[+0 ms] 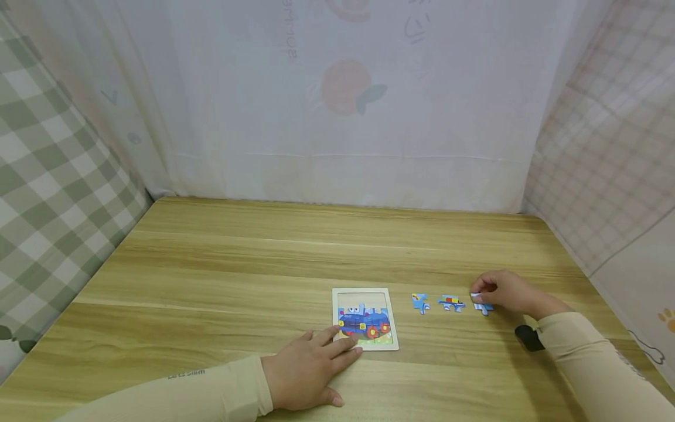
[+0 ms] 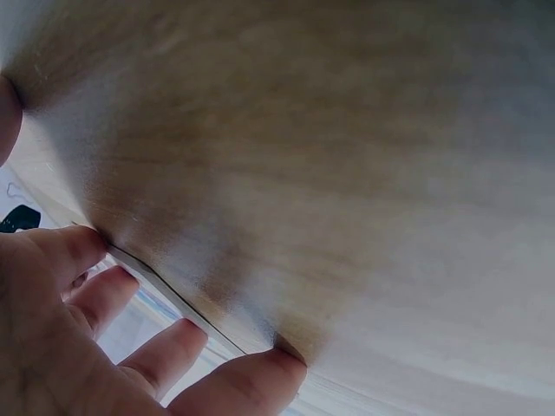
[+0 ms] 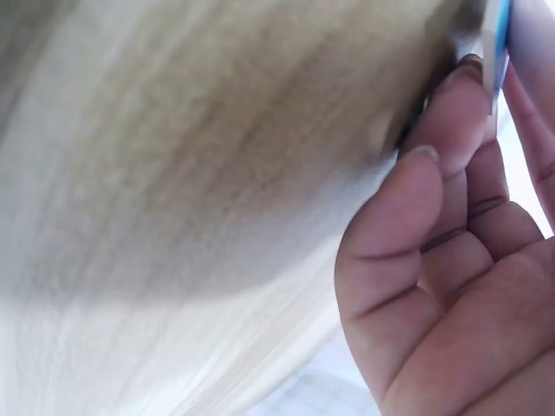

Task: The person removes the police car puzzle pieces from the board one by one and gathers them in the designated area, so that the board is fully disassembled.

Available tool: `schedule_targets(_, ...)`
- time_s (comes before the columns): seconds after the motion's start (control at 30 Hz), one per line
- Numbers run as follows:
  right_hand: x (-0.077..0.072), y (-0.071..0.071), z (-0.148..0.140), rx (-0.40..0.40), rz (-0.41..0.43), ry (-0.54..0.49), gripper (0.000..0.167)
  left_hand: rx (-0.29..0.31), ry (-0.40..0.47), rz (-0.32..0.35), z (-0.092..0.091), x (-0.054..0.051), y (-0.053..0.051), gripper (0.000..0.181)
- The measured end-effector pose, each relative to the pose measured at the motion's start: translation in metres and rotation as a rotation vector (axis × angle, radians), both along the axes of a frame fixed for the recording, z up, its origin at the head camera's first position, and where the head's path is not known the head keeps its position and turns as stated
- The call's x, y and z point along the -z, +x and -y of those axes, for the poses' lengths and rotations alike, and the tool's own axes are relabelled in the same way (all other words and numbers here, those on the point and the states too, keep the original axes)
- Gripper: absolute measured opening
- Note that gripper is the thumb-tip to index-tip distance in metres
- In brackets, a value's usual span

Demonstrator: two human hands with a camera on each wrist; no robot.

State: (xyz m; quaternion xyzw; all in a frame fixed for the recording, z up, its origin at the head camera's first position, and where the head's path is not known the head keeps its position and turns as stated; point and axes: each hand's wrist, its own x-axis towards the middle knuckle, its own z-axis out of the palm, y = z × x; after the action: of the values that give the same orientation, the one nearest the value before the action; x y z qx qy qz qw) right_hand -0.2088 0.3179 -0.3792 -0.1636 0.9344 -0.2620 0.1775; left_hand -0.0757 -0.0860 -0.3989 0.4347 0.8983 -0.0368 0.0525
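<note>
On the wooden worktop [image 1: 237, 264], the left hand [image 1: 308, 372] rests, fingers extended, against the partly filled puzzle frame [image 1: 361, 290]; rightward, beyond two loose pieces [image 1: 451, 303], the right hand [image 1: 510, 292] pinches a blue-and-white piece [image 1: 484, 308].

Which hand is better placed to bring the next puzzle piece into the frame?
The right hand, most likely: it pinches a puzzle piece and is near two loose pieces. The left hand touches the near left corner of the frame, so it may suit steadying better.
</note>
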Motion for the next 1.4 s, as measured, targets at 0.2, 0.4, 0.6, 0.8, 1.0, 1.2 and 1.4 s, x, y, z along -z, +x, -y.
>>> schedule_targets(0.2,0.002,0.0,0.0,0.0,-0.007,0.006,0.008,0.0,-0.005,-0.004,0.0,0.0,0.0,0.073)
schedule_targets(0.4,0.002,0.001,0.001,-0.01,-0.04,0.025,0.008,0.004,-0.005,-0.011,0.0,0.001,0.0,0.072)
schedule_targets(0.6,0.002,0.002,0.001,-0.018,-0.07,0.046,0.01,0.007,-0.002,-0.029,0.0,0.001,0.0,0.072)
schedule_targets(0.8,-0.003,0.001,0.006,0.009,-0.144,0.07,0.011,0.013,0.012,-0.036,0.0,0.0,0.0,0.072)
schedule_targets(1.0,-0.012,0.004,0.026,0.015,-0.15,0.032,0.016,0.01,0.01,-0.022,0.001,0.0,0.0,0.072)
schedule_targets(1.2,-0.018,0.012,0.062,-0.029,-0.149,-0.042,0.015,0.002,0.012,-0.013,0.001,0.0,0.001,0.072)
schedule_targets(1.4,-0.02,0.021,0.103,-0.095,-0.199,-0.096,0.015,-0.004,0.015,-0.006,0.001,0.0,0.001,0.072)
